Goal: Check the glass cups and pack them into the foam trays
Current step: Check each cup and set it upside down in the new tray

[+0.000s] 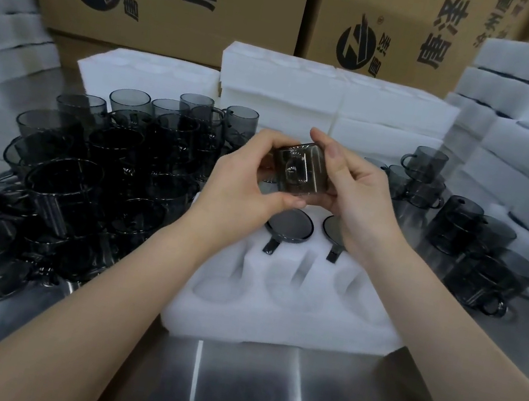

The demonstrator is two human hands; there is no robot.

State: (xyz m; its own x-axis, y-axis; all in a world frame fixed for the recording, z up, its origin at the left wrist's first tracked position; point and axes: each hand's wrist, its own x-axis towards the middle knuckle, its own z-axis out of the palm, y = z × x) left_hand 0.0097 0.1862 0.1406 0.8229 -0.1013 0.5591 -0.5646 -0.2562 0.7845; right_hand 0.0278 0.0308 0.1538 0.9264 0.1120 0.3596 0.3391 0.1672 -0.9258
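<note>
Cup mass (104,175) crowds left; smaller cups (476,254) right; foam tray (270,329) near pockets open.

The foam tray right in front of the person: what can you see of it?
The foam tray is a white, soft-looking block lying flat on the shiny metal table. Round pockets with narrow handle slots are cut into it. The three near pockets are empty; behind them two dark glass cups sit in pockets, handles in the slots. The left hand and right hand hold a third cup above its far part, hiding some of it.
</note>
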